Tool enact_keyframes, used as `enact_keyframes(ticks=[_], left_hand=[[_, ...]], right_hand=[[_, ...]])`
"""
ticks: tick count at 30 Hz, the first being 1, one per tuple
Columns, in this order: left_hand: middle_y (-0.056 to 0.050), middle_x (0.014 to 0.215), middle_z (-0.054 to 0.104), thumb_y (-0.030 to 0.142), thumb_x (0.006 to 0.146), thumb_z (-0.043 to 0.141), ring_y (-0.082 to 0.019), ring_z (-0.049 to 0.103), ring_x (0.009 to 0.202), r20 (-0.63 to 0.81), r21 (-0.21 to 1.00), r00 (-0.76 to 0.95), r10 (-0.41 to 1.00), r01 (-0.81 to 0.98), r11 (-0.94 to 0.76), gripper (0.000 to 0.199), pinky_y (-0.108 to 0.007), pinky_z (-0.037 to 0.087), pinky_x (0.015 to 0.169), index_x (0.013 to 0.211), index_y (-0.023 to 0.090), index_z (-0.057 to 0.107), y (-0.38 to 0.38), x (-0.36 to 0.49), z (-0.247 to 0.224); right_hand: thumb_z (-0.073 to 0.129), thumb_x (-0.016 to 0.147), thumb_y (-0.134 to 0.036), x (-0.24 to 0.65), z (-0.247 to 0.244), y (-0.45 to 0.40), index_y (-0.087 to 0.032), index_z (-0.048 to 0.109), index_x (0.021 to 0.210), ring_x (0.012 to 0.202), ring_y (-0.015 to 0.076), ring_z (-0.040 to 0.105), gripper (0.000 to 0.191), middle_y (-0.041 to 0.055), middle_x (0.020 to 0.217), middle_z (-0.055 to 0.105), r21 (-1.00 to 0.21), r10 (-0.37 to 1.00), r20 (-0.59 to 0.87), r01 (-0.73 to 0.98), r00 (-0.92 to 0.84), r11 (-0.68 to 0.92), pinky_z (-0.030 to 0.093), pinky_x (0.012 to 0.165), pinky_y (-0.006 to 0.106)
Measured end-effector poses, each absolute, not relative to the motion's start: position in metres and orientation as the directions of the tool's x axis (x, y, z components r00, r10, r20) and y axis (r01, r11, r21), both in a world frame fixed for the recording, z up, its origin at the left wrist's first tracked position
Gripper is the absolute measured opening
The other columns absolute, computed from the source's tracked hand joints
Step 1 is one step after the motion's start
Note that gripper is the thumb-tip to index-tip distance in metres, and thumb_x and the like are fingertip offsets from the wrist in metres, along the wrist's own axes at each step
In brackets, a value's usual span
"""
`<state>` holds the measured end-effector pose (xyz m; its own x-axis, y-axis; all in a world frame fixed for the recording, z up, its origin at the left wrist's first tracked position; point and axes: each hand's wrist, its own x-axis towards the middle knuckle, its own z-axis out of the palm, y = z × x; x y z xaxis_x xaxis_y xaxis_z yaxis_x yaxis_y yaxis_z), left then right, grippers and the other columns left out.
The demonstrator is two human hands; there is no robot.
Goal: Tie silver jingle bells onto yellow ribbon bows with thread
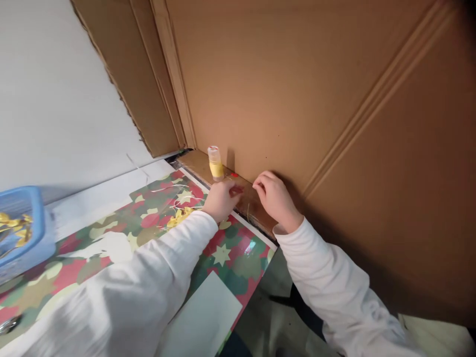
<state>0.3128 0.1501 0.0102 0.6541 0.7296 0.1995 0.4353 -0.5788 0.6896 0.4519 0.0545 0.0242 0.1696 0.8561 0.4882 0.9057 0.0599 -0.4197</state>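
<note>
My left hand (223,200) rests over the brown ledge (197,161) with its fingers curled together; what they hold, if anything, is hidden. Close to its fingertips is a small dark red patch (238,190). My right hand (275,199), just to the right, has thumb and fingers pinched, and I cannot make out anything between them. Behind my left hand a small clear bottle (215,163) with a yellow band stands upright on the ledge. A tiny red dot (234,174) lies beside it. Yellow pieces (180,216) and white strings (171,188) lie left of my left hand.
A patterned sheet (222,255) in red, green and beige covers the table. On it lie a pale rectangular sheet (204,317) and a metal object (10,324). A blue bin (42,223) holds yellow pieces at far left. A cardboard wall (260,84) rises behind the ledge.
</note>
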Motion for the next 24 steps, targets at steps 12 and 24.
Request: enact_keyframes(ticks=[12,24], left_hand=[[-0.001,0.077,0.075,0.02,0.073,0.065,-0.016,0.063,0.067,0.238,0.77,0.612,0.754,0.354,-0.531,0.014,-0.027,0.048,0.067,0.082,0.019,0.076,0.159,0.311,0.008],[-0.005,0.079,0.073,0.028,0.072,0.07,-0.011,0.053,0.059,0.264,0.9,0.313,0.912,0.259,-0.35,0.021,-0.023,0.039,0.057,0.087,0.014,0.074,0.173,0.293,0.028]], right_hand=[[0.051,0.088,-0.005,0.451,0.015,0.059,-0.017,0.058,0.074,0.088,0.0219,0.049,0.019,0.0081,0.091,0.057,-0.366,0.849,0.522,0.92,0.078,0.141,0.043,0.083,0.036],[0.054,0.089,-0.008,0.444,0.016,0.066,-0.015,0.065,0.075,0.089,0.0223,0.045,0.019,0.0089,0.096,0.058,-0.226,0.907,0.421,0.968,-0.008,0.113,0.041,0.08,0.036]])
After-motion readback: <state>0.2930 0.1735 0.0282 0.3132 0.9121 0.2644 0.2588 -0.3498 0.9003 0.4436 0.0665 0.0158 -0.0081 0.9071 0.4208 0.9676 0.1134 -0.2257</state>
